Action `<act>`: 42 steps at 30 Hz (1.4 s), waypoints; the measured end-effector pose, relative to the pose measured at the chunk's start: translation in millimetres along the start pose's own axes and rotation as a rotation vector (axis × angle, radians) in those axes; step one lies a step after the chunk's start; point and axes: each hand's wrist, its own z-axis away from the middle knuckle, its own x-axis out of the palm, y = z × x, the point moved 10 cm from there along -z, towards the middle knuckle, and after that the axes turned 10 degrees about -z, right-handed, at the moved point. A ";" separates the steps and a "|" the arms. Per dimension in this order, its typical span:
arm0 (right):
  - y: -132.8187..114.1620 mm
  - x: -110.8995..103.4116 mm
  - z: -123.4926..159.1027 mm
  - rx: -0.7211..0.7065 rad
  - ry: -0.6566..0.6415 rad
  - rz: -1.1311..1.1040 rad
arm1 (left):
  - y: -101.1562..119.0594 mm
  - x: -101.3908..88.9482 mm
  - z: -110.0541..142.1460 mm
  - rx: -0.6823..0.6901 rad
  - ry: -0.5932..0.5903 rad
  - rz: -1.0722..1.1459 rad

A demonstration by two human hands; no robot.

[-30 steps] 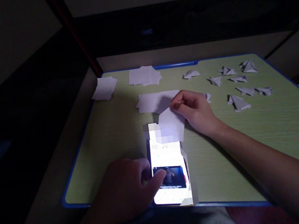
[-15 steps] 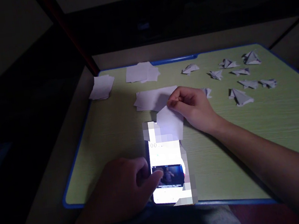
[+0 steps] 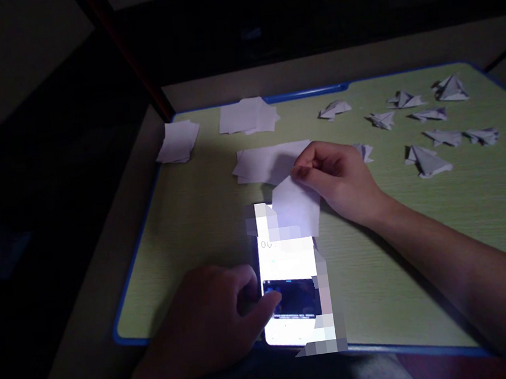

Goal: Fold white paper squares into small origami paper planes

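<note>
Handling paper beside a lit phone on a pale green tabletop with a blue edge [image 3: 184,229]. The person's right hand [image 3: 338,178] holds a thin, flat white paper sheet [image 3: 299,203] by its upper right part, thumb and forefinger closed together on it, the remaining fingers curled towards the palm. So narrow a grip presumably leaves most of the sheet's face uncovered. The sheet hangs in view across the far end of a dark-edged smartphone with a glowing white screen [image 3: 291,265]; whether the two touch cannot be told. The phone lies lengthwise towards the person, apparently so that its screen can be read from the seat.

The left hand [image 3: 218,315] rests at the phone's left side, thumb and forefinger parted with nothing between them. The thumb reaches over a dark picture panel [image 3: 298,301] on the screen, but contact is unclear; its other fingers are hidden.

Three white paper stacks lie beyond: one at the left edge [image 3: 178,142], one near the far edge [image 3: 246,117], and one just behind the held sheet [image 3: 261,165], probably within easy reach. Small grey-white folded paper shapes [image 3: 427,161] are scattered at the right, seemingly kept apart from the flat sheets; one is partly hidden by the right hand.
</note>
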 end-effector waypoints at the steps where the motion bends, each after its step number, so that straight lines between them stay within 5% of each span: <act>1: -0.2 0.1 0.0 0.000 0.000 0.004 | 0.2 -0.6 -0.3 0.005 0.004 -0.001; 13: -0.9 1.4 1.0 0.005 -0.016 0.022 | 8.0 -7.7 1.0 -0.030 -0.067 -0.016; 42: 6.6 1.6 -0.4 0.050 -0.021 -0.009 | 3.2 -3.4 -1.0 0.000 0.027 -0.035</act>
